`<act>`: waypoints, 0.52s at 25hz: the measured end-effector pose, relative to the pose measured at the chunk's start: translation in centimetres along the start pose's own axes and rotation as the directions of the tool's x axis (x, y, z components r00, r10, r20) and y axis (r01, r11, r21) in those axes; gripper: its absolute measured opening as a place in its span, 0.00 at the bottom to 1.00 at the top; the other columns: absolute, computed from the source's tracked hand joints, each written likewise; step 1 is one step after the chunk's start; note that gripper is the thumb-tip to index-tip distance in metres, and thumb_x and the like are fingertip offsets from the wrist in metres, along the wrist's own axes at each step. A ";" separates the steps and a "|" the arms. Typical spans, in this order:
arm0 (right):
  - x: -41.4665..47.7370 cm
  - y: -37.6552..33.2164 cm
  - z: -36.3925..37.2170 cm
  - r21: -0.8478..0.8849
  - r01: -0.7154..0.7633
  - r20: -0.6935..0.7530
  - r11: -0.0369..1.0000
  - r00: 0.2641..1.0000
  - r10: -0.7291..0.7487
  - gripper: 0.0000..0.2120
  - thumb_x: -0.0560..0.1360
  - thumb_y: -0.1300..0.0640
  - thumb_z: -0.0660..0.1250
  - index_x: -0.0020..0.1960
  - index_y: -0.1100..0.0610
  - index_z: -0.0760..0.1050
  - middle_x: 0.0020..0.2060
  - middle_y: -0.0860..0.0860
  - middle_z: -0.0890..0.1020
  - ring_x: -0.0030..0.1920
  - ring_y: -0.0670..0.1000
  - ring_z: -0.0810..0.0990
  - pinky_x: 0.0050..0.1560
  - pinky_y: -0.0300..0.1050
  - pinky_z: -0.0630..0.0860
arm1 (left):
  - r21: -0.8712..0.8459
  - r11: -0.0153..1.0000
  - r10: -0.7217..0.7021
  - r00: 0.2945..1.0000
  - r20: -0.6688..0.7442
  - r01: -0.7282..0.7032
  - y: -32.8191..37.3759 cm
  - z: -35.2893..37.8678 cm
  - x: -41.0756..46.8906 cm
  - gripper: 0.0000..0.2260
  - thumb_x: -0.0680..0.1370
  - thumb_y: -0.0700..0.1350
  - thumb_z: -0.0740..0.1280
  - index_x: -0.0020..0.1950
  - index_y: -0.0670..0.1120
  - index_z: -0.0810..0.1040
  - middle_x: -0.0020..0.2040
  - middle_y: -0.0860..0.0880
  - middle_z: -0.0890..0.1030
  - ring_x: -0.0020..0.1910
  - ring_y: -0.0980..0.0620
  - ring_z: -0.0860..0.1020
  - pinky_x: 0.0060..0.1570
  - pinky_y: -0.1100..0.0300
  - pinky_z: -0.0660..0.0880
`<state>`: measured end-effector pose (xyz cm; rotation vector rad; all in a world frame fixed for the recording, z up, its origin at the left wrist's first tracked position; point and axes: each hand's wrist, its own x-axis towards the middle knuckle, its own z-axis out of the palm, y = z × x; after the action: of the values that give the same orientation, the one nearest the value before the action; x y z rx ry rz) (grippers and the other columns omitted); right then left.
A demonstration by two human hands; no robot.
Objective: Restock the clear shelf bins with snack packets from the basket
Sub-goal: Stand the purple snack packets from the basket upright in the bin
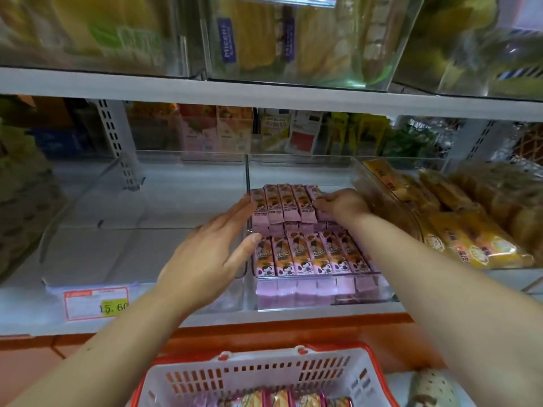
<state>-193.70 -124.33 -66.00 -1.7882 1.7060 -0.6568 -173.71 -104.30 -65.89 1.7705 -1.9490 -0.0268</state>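
A clear shelf bin (pixel 305 304) in the middle holds two rows of pink snack packets. The back row (pixel 283 202) is stacked higher than the front row (pixel 308 257). My left hand (pixel 211 254) lies with straight fingers against the left end of the back row, thumb touching the front row. My right hand (pixel 342 205) rests on the right end of the back row, fingers bent over the packets. A white basket with a red rim (pixel 264 374) sits below, with more packets (pixel 282 399) visible in its bottom.
An empty clear bin (pixel 117 201) stands to the left, with a price tag (pixel 97 302) at its front. A bin of yellow-orange packets (pixel 458 230) stands to the right. The upper shelf (pixel 264 92) carries more clear bins overhead.
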 end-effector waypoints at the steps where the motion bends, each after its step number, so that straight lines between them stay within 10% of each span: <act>1: -0.2 0.0 0.1 -0.005 0.019 0.002 1.000 1.000 -0.019 0.20 0.76 0.49 0.68 0.65 0.57 0.76 0.62 0.54 0.79 0.61 0.56 0.77 0.60 0.43 0.70 | 0.000 1.000 0.000 1.000 -0.004 0.000 -0.1 0.0 0.0 0.30 0.74 0.68 0.39 0.76 0.64 0.46 0.71 0.70 0.43 0.74 0.60 0.57 0.70 0.57 0.60; 7: -4.7 -1.6 -1.7 -0.002 0.058 -0.049 0.998 0.997 -0.058 0.20 0.81 0.52 0.59 0.72 0.56 0.67 0.65 0.56 0.75 0.56 0.53 0.78 0.50 0.42 0.72 | -0.011 1.000 -0.026 1.000 -0.012 0.026 0.2 -0.3 0.1 0.28 0.77 0.66 0.46 0.77 0.61 0.53 0.76 0.63 0.53 0.74 0.55 0.61 0.69 0.53 0.63; 13: -19.5 1.4 -0.5 0.271 0.579 -0.466 0.769 0.778 -0.422 0.12 0.79 0.62 0.60 0.59 0.48 0.72 0.45 0.46 0.77 0.44 0.40 0.75 0.46 0.32 0.72 | -0.016 0.989 0.126 0.899 -0.419 -0.146 2.6 2.1 -8.5 0.16 0.78 0.47 0.62 0.63 0.43 0.77 0.60 0.48 0.78 0.60 0.50 0.73 0.62 0.61 0.66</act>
<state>-196.23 -104.98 -65.84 -1.8996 1.1430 -1.5673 -176.70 -96.58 -69.80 1.4582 -1.7326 0.3272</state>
